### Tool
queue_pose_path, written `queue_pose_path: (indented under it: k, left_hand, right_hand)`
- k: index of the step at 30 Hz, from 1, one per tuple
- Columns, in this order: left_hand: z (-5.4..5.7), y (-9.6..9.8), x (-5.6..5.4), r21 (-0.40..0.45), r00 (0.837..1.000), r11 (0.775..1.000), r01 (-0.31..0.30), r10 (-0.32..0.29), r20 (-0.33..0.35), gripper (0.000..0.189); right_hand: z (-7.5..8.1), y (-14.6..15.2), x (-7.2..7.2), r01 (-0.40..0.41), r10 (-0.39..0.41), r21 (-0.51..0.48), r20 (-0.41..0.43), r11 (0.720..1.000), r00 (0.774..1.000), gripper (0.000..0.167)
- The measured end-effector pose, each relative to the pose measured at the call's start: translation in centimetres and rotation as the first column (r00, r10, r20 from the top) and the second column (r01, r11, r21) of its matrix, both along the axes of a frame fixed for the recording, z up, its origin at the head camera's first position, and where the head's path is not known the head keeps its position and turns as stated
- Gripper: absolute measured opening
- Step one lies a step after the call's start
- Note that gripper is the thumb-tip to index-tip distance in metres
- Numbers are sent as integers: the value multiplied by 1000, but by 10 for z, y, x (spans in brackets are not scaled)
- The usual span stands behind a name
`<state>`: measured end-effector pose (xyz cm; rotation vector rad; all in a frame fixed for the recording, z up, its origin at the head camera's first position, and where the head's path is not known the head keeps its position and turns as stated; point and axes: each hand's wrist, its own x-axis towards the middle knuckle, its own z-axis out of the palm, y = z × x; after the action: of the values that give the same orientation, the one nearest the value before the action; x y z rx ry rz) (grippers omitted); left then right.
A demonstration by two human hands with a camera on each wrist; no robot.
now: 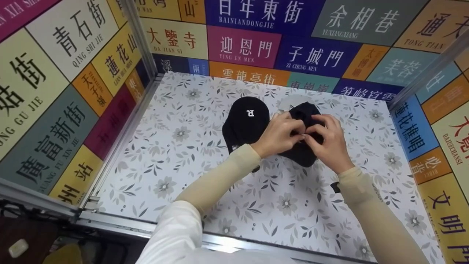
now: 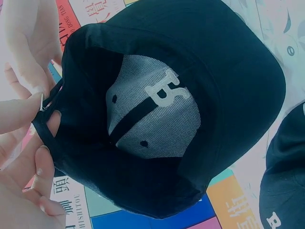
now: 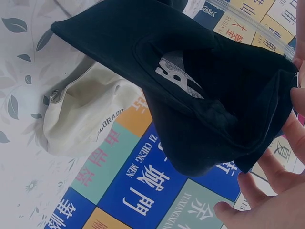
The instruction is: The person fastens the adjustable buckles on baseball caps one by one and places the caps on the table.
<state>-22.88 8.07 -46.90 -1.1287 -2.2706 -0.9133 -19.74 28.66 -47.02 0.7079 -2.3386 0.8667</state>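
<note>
A dark cap (image 1: 301, 157) is held up off the table, its opening and a mesh lining with a white letter (image 2: 167, 88) showing in the left wrist view. My left hand (image 1: 281, 132) pinches the cap's back strap (image 2: 44, 128) near a small metal buckle (image 2: 42, 102). On the other side of the strap, my right hand (image 1: 328, 142) also pinches it, thumb and fingertips almost meeting the left ones. A second black cap (image 1: 246, 120) with a white R lies on the table beside my left hand. Behind the held cap sits a cream cap (image 3: 81, 112) with dark lettering.
A white floral cloth (image 1: 179, 161) covers the table. Panels with street names (image 1: 243, 46) stand at the back and both sides, and a metal rail (image 1: 227, 244) runs along the front edge. A small dark object (image 1: 255, 168) shows below my left wrist.
</note>
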Motion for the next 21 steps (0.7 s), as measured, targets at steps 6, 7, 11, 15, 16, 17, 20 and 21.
queue_pose_path:
  k: [6,7,11,15,16,17,20,21]
  left_hand:
    - [0,1,0,-3,1000,1000,2,-2,-4,9]
    - [0,1,0,-3,1000,1000,1,-1,-4,10]
    - [0,0,-1,-4,1000,1000,-1,1,0,9]
    - [-1,0,0,1,1000,1000,3,-3,0,9]
    - [-1,0,0,2,1000,1000,3,-3,0,9]
    - [-1,0,0,4,1000,1000,6,-6,-1,9]
    - [-1,-1,0,6,1000,1000,11,-10,-6,9]
    - [-1,-1,1,6,1000,1000,11,-11,-7,9]
  right_hand:
    - [-1,1,0,4,-4,13,-5,1000,1000,10]
    - [-2,1,0,4,-4,14,-6,1000,1000,10]
    - [-2,2,-1,5,-5,28,-12,1000,1000,10]
    - [-3,2,0,7,-7,37,-11,999,1000,10]
    - [-3,2,0,9,-8,40,-12,999,1000,10]
    - [-4,2,0,7,-7,36,-9,999,1000,10]
    - [-4,1,0,0,0,24,-1,1000,1000,8]
    - [-5,1,1,-1,1,25,1,1000,1000,8]
